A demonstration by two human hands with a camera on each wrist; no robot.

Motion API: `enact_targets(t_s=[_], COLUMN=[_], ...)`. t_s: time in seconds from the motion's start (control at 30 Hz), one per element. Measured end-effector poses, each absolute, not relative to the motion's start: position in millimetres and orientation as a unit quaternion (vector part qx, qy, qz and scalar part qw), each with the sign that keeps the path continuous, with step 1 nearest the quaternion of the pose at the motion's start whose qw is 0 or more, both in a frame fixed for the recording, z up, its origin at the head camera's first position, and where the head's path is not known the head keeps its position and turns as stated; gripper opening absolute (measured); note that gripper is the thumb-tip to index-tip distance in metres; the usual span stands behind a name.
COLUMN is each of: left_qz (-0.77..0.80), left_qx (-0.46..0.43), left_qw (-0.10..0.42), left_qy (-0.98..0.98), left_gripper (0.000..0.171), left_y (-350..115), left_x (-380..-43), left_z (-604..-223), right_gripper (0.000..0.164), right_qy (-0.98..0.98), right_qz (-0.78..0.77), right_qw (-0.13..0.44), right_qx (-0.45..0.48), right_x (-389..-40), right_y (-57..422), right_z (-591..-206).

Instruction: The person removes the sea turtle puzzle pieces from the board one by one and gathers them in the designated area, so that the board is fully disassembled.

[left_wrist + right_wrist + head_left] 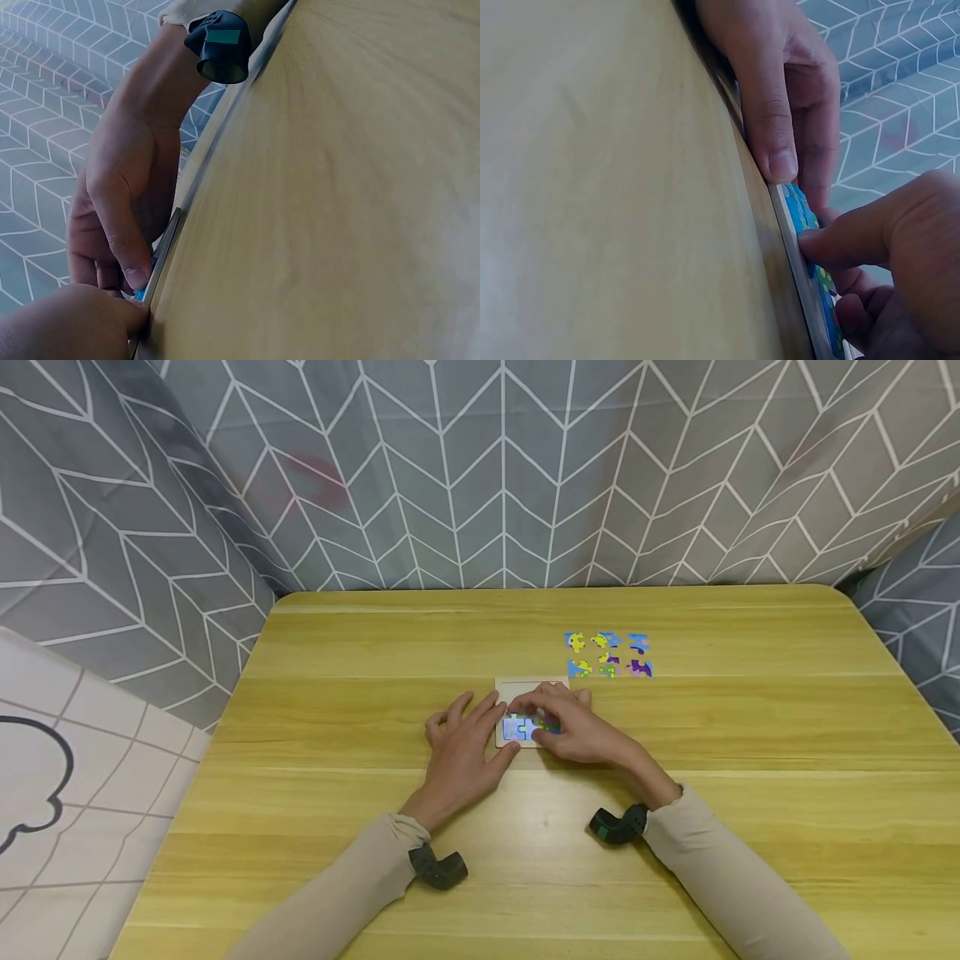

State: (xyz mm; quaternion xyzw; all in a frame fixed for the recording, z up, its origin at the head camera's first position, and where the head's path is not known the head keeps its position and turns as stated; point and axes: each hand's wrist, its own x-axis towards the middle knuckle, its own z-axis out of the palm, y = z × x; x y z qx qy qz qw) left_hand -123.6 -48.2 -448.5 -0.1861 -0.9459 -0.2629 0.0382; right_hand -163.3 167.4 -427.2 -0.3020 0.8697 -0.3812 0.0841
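Observation:
A small pale wooden puzzle board [532, 687] lies on the table, with its upper part bare. Blue puzzle pieces [513, 727] sit along its lower part, some hidden under the right hand. My left hand [467, 753] rests at the board's left side, fingers fairly straight and thumb at the lower corner. Over the board, my right hand [581, 727] bends its fingers and holds a puzzle piece between thumb and index finger. In the right wrist view, its thumb [817, 244] touches the blue pieces [799, 210]. Its other fingertips are partly hidden.
Several loose puzzle pieces [609, 666] in yellow, blue and purple lie in two rows beyond the board, to the right. The wooden table [360, 635] ends at a grey patterned curtain [480, 485]. Dark wrist cameras [441, 867] sit on both wrists.

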Motion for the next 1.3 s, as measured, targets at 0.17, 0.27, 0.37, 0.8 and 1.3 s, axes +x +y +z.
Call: enact_targets(t_s=[0.17,0.27,0.37,0.8,1.3], left_qz=[-0.267,-0.268,-0.268,-0.263,-0.258], left_qx=[-0.188,-0.188,-0.188,-0.189,-0.188], left_qw=[0.043,0.045,0.045,0.053,0.045], left_qy=[-0.944,-0.944,-0.944,-0.945,-0.947], left_gripper=[0.059,0.058,0.058,0.059,0.060], left_y=[-48.1,-48.1,-48.3,-48.8,-48.3], left_x=[-123.4,-123.4,-123.5,-123.2,-124.4], left_z=[-448.0,-447.7,-447.6,-448.6,-451.2], right_gripper=[0.037,0.034,0.031,0.029,0.036], right_qy=[0.870,0.870,0.870,0.856,0.870], right_qz=[-0.384,-0.386,-0.390,-0.425,-0.391], right_qw=[0.083,0.081,0.079,0.052,0.041], right_qx=[-0.297,-0.295,-0.290,-0.288,-0.297], right_x=[-163.5,-163.1,-163.8,-164.7,-162.9], right_y=[166.2,164.9,163.9,162.7,163.8], right_z=[-427.2,-426.6,-427.2,-433.9,-434.2])
